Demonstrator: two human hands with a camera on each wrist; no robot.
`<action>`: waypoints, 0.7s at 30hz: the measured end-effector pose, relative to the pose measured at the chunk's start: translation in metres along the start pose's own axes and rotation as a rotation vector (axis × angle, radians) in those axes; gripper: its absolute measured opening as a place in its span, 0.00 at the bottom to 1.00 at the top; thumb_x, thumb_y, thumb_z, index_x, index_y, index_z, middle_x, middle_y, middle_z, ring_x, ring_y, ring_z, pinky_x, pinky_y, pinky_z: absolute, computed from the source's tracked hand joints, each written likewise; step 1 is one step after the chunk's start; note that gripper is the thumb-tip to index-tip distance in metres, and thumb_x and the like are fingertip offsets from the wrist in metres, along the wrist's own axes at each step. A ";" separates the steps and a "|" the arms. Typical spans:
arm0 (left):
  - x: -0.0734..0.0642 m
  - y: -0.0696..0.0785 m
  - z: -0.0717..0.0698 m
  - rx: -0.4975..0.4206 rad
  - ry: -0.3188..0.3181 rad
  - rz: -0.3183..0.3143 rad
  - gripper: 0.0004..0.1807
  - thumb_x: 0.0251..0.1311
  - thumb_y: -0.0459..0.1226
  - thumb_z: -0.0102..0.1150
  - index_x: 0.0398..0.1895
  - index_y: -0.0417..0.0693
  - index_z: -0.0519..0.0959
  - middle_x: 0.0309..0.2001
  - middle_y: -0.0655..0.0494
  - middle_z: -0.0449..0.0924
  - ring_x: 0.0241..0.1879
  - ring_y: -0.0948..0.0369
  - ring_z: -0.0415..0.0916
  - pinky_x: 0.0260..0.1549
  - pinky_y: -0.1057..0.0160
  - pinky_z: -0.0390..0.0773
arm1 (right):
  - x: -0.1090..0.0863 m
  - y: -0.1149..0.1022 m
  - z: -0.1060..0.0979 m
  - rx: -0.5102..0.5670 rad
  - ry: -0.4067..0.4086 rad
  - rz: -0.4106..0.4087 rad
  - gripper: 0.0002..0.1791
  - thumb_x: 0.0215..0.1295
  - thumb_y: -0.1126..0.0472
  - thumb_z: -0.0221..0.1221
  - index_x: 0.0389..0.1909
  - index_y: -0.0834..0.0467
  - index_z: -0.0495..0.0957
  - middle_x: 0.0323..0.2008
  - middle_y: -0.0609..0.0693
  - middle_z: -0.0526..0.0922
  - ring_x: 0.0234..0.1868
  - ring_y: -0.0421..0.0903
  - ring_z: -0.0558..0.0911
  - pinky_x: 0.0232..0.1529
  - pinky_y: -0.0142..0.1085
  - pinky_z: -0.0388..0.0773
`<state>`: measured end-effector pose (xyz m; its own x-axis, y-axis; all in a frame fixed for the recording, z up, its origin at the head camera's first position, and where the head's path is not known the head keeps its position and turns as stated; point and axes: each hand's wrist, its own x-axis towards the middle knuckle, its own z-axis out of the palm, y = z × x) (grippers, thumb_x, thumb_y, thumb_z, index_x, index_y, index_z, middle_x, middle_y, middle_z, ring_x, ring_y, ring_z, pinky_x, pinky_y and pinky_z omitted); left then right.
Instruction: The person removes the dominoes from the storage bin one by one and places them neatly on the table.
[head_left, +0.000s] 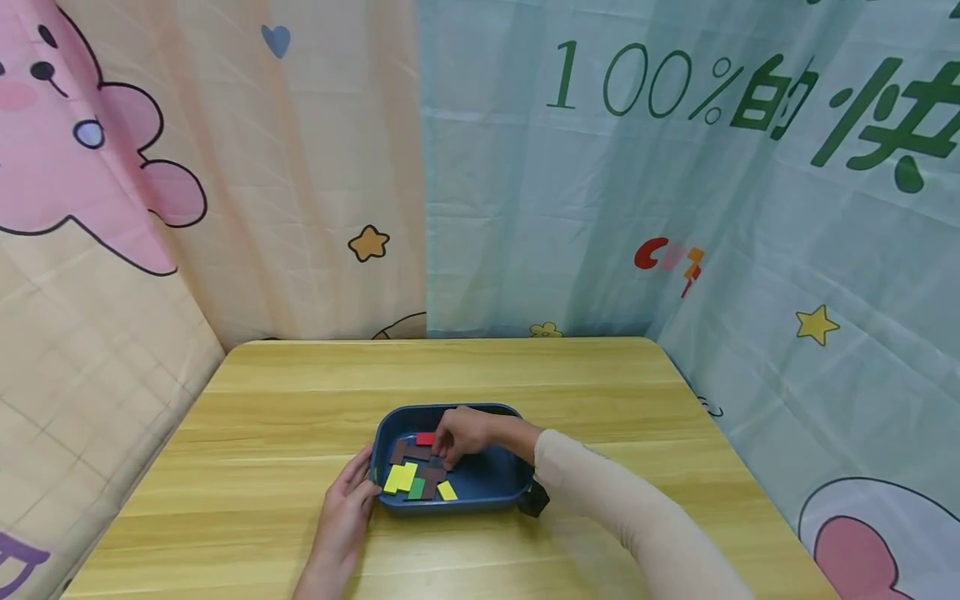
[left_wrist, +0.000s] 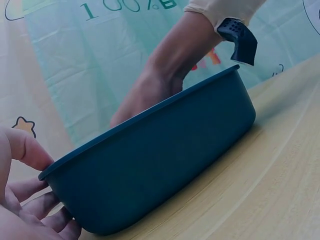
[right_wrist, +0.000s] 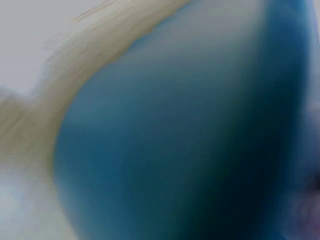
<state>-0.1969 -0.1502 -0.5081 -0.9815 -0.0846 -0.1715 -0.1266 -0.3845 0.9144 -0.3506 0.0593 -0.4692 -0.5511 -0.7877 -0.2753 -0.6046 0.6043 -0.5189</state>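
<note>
A dark blue plastic tub [head_left: 487, 505] with rounded corners stands on the table. My left hand [head_left: 347, 504] grips its left end, one digit at the rim and the other fingers against the outer wall, as the left wrist view shows. Inside the tub, my right hand [head_left: 465, 435] reaches down with curled fingers, thumb and forefinger pinching at a small dark tile [head_left: 436, 462]. Around it lie flat yellow tiles [head_left: 400, 478], a green tile [head_left: 416, 489], a red tile [head_left: 425, 438] and several brown tiles [head_left: 431, 479]. In the left wrist view the tub wall hides the right fingertips.
A wooden table [head_left: 300, 383] carries the tub. Printed curtains [head_left: 495, 183] stand behind it and at both sides. A black wrist camera [left_wrist: 240, 40] hangs beside the right sleeve, near the tub's right end. The blurred outer tub wall [right_wrist: 150, 140] fills much of the right wrist view.
</note>
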 end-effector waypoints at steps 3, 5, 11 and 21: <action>-0.001 0.001 0.001 -0.002 0.008 -0.006 0.38 0.66 0.21 0.44 0.81 0.38 0.54 0.80 0.43 0.52 0.77 0.54 0.52 0.68 0.62 0.63 | 0.005 -0.008 -0.004 -0.063 -0.037 0.017 0.09 0.59 0.66 0.75 0.39 0.57 0.87 0.30 0.39 0.82 0.33 0.34 0.79 0.37 0.25 0.77; -0.001 0.002 0.001 0.001 0.008 -0.010 0.38 0.67 0.22 0.44 0.81 0.38 0.54 0.80 0.43 0.52 0.76 0.53 0.53 0.70 0.60 0.62 | 0.008 -0.011 -0.008 -0.090 -0.071 0.039 0.09 0.59 0.66 0.74 0.38 0.56 0.85 0.30 0.40 0.81 0.33 0.35 0.79 0.38 0.26 0.77; -0.002 0.004 0.004 -0.003 0.012 -0.021 0.38 0.66 0.22 0.44 0.81 0.39 0.54 0.81 0.43 0.52 0.76 0.53 0.53 0.72 0.54 0.56 | 0.009 -0.014 -0.015 -0.072 -0.158 0.082 0.07 0.63 0.66 0.72 0.38 0.55 0.84 0.30 0.43 0.80 0.33 0.39 0.77 0.38 0.29 0.76; -0.002 0.003 0.005 -0.006 0.017 -0.013 0.38 0.66 0.21 0.43 0.81 0.38 0.54 0.81 0.43 0.51 0.77 0.54 0.51 0.73 0.53 0.54 | -0.015 -0.005 -0.037 0.168 -0.130 0.055 0.07 0.63 0.71 0.69 0.41 0.60 0.86 0.30 0.46 0.82 0.32 0.41 0.78 0.36 0.31 0.80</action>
<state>-0.1965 -0.1467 -0.5030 -0.9772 -0.0955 -0.1896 -0.1383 -0.3910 0.9099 -0.3603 0.0722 -0.4327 -0.4949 -0.7698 -0.4031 -0.4652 0.6266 -0.6253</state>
